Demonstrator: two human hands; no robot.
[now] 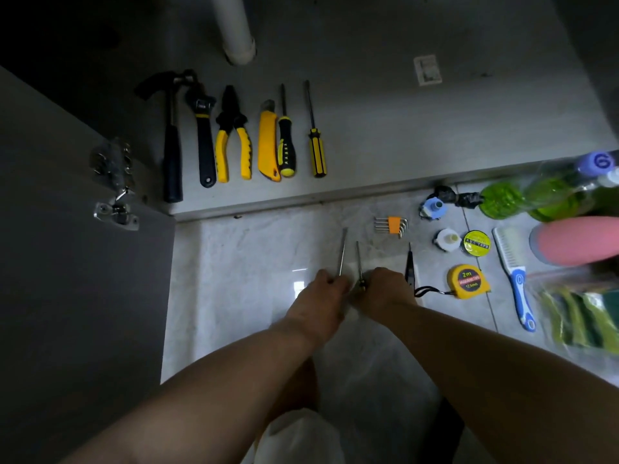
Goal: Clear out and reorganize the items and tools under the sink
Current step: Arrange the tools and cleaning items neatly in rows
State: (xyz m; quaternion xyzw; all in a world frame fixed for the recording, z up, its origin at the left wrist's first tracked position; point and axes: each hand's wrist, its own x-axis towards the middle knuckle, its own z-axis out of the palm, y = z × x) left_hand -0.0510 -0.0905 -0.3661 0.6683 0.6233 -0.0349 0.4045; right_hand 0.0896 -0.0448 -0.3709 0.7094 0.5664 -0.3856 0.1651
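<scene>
On the cabinet floor under the sink lie in a row a hammer (172, 142), a wrench (203, 135), yellow pliers (232, 135), a yellow utility knife (268, 145) and two screwdrivers (285, 142) (315, 142). Over the tiled floor in front, my left hand (326, 289) grips a screwdriver with a long metal shaft (342, 251). My right hand (385, 286) grips a second, thinner screwdriver (359, 262). The two hands are close together, and both handles are mostly hidden in my fingers.
The white drain pipe (234, 28) stands at the cabinet's back. The open door with its hinge (117, 209) is at left. On the tiles at right lie hex keys (392, 225), a small dark tool (409, 266), a tape measure (468, 281), PVC tape (477, 242), a brush (514, 272), green bottles (536, 199) and sponges (582, 319).
</scene>
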